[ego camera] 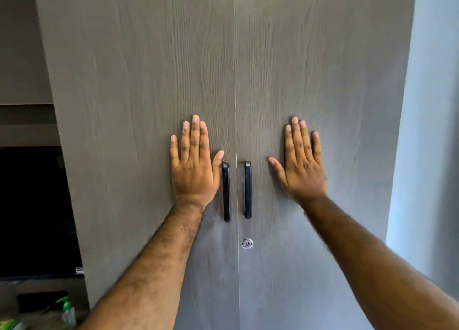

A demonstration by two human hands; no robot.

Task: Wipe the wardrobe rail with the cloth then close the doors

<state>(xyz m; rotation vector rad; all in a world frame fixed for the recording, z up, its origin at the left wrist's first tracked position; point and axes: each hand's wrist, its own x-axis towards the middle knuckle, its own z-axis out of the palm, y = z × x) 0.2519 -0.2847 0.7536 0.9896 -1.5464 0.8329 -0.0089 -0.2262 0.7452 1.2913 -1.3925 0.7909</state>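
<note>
Two flat palms close the wardrobe: left hand on the left door, right hand on the right door, fingers spread, gripping nothing. Press evenly beside the black bar handles until the centre seam sits flush. Doors are matte grey woodgrain laminate; rail and cloth are out of sight.

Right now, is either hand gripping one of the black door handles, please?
No, the left hand and right hand lie flat and open on the doors, beside the handles.

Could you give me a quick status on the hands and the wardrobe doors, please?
Left hand and right hand open, palms flat on the doors. Doors shut, seam closed. Cloth not in view. Nothing in the way.
</note>
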